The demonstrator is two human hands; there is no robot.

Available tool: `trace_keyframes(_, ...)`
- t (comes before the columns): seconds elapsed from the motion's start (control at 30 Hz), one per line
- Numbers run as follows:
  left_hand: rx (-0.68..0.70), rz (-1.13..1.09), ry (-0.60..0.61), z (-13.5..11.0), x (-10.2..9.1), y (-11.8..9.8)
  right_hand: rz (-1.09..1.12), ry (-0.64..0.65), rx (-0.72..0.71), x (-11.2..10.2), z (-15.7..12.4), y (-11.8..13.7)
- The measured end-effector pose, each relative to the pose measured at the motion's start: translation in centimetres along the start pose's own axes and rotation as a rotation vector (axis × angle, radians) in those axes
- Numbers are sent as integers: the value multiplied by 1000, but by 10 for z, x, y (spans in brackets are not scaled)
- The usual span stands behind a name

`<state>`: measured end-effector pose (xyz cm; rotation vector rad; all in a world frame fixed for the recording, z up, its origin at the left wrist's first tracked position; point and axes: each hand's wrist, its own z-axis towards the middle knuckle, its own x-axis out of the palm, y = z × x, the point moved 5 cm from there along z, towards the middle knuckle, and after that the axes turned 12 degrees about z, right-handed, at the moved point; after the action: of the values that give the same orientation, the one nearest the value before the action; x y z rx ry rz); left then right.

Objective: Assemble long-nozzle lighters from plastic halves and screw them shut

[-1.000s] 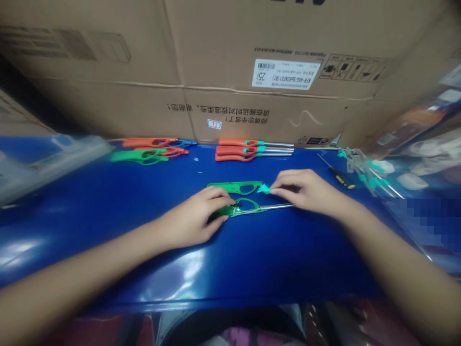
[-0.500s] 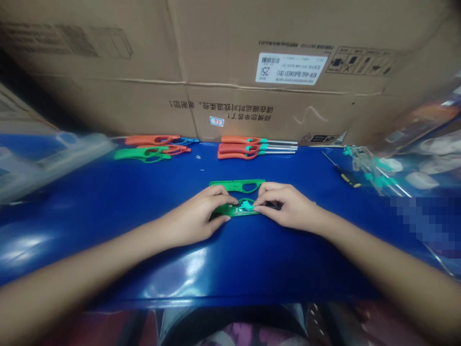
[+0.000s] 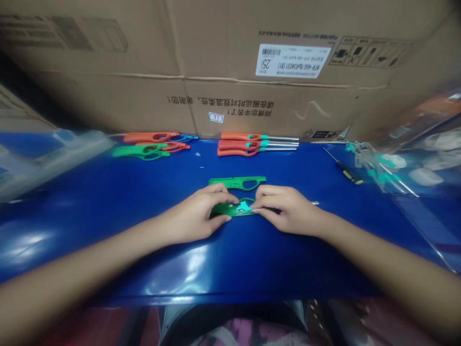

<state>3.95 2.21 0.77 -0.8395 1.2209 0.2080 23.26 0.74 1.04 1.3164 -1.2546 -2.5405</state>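
Note:
A green lighter body half (image 3: 230, 209) lies flat on the blue table (image 3: 252, 259), its metal tube tip (image 3: 314, 203) poking out to the right. My left hand (image 3: 200, 214) is closed on its left end, holding it down. My right hand (image 3: 284, 207) pinches a small teal plastic piece (image 3: 245, 206) and presses it onto the middle of that body. Just behind the hands lies a second green shell half (image 3: 237, 182), untouched.
At the back of the table lie three orange lighters with metal tubes (image 3: 257, 144) and a cluster of orange and green shells (image 3: 151, 145). A yellow-handled screwdriver (image 3: 345, 171) and loose teal-tipped tubes (image 3: 378, 166) lie right. A large cardboard box (image 3: 230, 72) walls the back.
My right hand carried the teal piece from right of the spare shell leftward and down onto the green body, meeting my left hand. The left hand has stayed in place.

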Motion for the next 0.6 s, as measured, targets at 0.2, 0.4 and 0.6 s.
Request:
trace_keyframes(0.2,10,0,-7,1,0,0,-12,43,13,2,-1,-1)
trace_keyframes(0.4,15,-6,-18,1,0,-1,-158,25,-73,3,-3,2)
trace_keyframes(0.6,-2,-20,1,0,1,0,-329,2,-211,3,-4,10)
